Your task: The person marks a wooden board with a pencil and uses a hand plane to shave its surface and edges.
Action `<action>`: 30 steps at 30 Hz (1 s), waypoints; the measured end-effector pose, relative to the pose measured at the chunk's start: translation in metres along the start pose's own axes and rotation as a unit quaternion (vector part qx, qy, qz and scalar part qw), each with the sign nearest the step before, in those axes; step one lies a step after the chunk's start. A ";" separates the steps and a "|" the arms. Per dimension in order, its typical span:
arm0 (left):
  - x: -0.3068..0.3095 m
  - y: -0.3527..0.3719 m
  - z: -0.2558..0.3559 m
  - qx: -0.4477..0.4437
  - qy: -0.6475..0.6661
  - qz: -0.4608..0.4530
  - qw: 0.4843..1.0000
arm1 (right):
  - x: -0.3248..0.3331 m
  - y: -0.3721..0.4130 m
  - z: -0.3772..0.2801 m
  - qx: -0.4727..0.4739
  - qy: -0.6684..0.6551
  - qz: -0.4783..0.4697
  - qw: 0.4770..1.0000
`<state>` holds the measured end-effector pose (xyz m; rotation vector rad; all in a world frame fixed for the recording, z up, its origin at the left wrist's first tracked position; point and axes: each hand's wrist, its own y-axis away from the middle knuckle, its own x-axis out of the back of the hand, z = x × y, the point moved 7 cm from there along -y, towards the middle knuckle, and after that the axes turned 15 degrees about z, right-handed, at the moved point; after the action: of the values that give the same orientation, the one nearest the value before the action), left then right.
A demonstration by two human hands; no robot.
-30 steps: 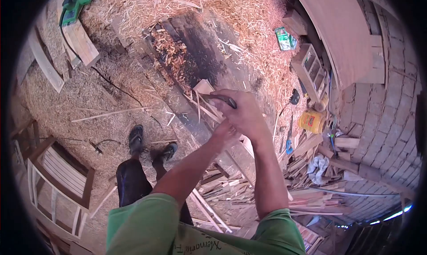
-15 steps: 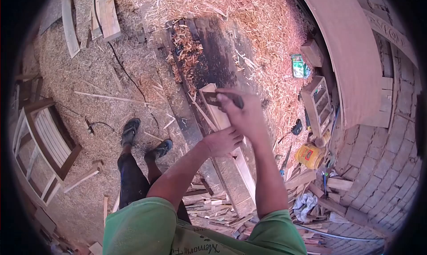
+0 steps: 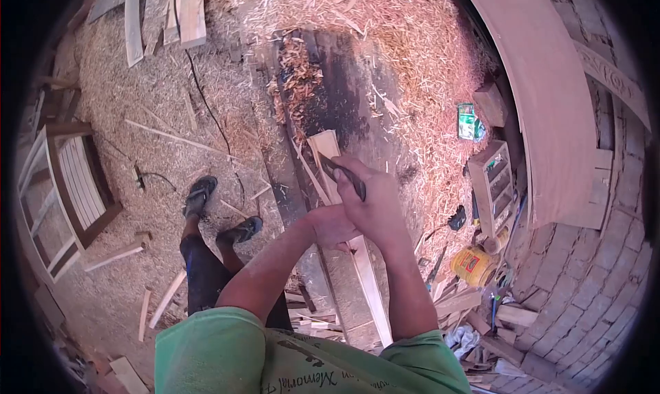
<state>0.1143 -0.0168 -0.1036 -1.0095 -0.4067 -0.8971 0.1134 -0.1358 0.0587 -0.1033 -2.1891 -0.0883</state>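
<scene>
A long pale wooden strip lies lengthwise along a dark, worn workbench plank. My left hand is closed around the strip near its middle, with its fingers partly hidden behind my right wrist. Just above it, my right hand grips a dark hand tool with a rounded handle. The tool's thin front part rests on or just over the strip close to its far end; its exact kind cannot be made out. Shavings are heaped on the plank's left side.
Wood chips cover the floor, crossed by a black cable. A slatted wooden frame stands at left. On the right are a yellow container, a small wooden rack, a green packet and a large curved panel.
My right hand has drawn the tool toward me along the strip and turned it. My left hand has shifted slightly lower and left. The view has moved a little.
</scene>
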 end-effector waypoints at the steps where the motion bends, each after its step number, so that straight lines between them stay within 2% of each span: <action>1: 0.005 -0.005 0.000 0.015 0.018 -0.051 0.998 | -0.003 0.004 0.000 0.019 -0.003 0.011 1.000; 2: 0.006 -0.006 0.001 0.030 0.036 -0.100 0.994 | -0.006 0.009 0.000 0.038 -0.005 0.023 0.999; 4: 0.003 0.000 -0.001 0.017 0.056 -0.001 0.998 | -0.008 0.013 -0.004 0.096 0.002 0.057 0.994; 6: -0.003 0.004 0.000 -0.001 0.025 0.039 0.999 | -0.007 0.005 -0.002 0.015 0.027 0.009 0.999; 7: 0.006 -0.001 0.002 -0.011 -0.017 0.030 0.999 | -0.006 -0.002 0.001 -0.025 0.039 -0.016 0.999; 8: 0.016 -0.005 0.004 -0.020 -0.058 0.019 0.998 | -0.006 -0.010 0.010 -0.033 0.008 -0.029 0.999; 10: 0.020 -0.012 0.001 -0.005 -0.019 -0.054 0.998 | -0.007 -0.031 0.036 -0.050 -0.052 -0.052 0.996; 11: 0.019 -0.013 0.002 0.003 0.001 -0.090 0.996 | -0.010 -0.036 0.048 -0.107 -0.104 -0.069 0.986; 13: 0.011 -0.014 0.011 0.012 0.023 -0.086 0.996 | -0.016 -0.034 0.065 -0.222 -0.204 -0.096 0.948; 15: 0.016 -0.013 -0.006 0.006 0.000 -0.063 0.998 | -0.014 -0.034 0.061 -0.062 -0.102 -0.049 0.992; 17: 0.013 -0.008 0.002 -0.014 -0.019 -0.026 0.999 | -0.004 -0.003 0.034 -0.078 -0.066 -0.032 0.994; 19: 0.016 -0.006 0.000 -0.032 -0.048 0.032 0.998 | 0.002 0.009 0.024 -0.024 -0.025 -0.023 0.999; 23: 0.028 0.000 0.003 -0.021 -0.007 0.150 0.988 | 0.001 0.023 -0.004 0.038 0.055 -0.014 0.998; 26: 0.032 0.002 0.006 -0.049 -0.062 0.188 0.979 | -0.006 0.017 0.004 -0.004 0.089 -0.033 0.995; 29: 0.014 -0.008 0.003 -0.042 -0.084 0.032 0.995 | -0.005 -0.003 0.036 -0.115 -0.135 -0.036 0.983; 30: 0.014 -0.009 0.001 -0.039 -0.067 0.005 0.997 | -0.006 -0.009 0.046 -0.149 -0.152 -0.053 0.976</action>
<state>0.1157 -0.0243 -0.0892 -1.1471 -0.4828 -0.8450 0.0785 -0.1403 0.0269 -0.1770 -2.4730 -0.4904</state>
